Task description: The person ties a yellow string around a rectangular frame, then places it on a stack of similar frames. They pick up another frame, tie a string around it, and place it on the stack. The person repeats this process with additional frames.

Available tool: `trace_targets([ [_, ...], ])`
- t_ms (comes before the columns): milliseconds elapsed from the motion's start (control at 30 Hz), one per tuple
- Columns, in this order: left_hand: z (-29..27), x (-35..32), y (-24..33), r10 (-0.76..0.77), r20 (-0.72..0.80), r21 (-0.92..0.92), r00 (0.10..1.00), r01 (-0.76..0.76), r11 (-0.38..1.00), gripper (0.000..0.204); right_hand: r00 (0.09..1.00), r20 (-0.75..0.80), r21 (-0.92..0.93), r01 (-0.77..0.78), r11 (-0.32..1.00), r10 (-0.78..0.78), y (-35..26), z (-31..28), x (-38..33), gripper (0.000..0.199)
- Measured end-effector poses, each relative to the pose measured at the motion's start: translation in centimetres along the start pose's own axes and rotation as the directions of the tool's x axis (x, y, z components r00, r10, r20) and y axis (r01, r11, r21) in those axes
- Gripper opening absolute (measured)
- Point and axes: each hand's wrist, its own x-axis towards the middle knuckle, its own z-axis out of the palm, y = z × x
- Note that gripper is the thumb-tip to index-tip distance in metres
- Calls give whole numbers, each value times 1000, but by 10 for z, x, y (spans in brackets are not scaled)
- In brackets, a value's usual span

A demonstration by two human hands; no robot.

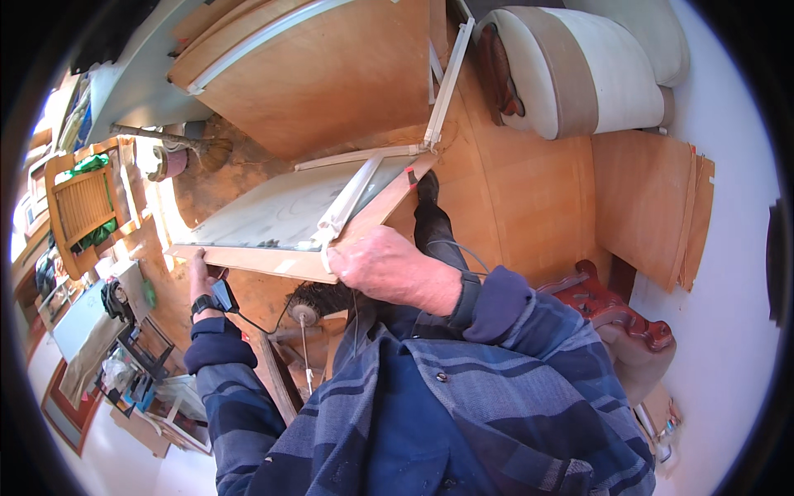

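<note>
A large framed glass panel [273, 211] with a cloudy grey surface and pale wooden edging lies tilted in front of me. My left hand [199, 279] is closed on the near edge of its frame, close to the left corner. At the near right corner my right hand [382, 266] is closed around the frame, fingertips mostly hidden beneath. A white strip [354, 192] lies across the glass, its near end against my right hand. Whether that hand also grips the strip, I cannot tell.
Big wooden sheets [331, 74] lean at the back, with a long white bar [451, 83] beside them. A cream and brown padded sofa [579, 70] is at far right, a carved red-brown chair frame [604, 306] nearer. A slatted wooden chair [83, 211] stands left.
</note>
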Motion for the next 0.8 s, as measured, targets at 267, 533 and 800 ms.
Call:
trace_targets([
  [267, 11, -125, -10, 261, -128, -192, 957, -282, 940, 74, 988, 16, 27, 154, 988, -155, -45, 16, 80, 5],
  [533, 63, -292, 17, 961, 264, 390, 81, -920, -29, 74, 990, 12, 51, 141, 989, -142, -73, 27, 141, 5],
  [800, 70, -274, 40, 970, 222, 351, 97, -936, 14, 67, 982, -181, 155, 81, 985, -52, -81, 56, 177, 8],
])
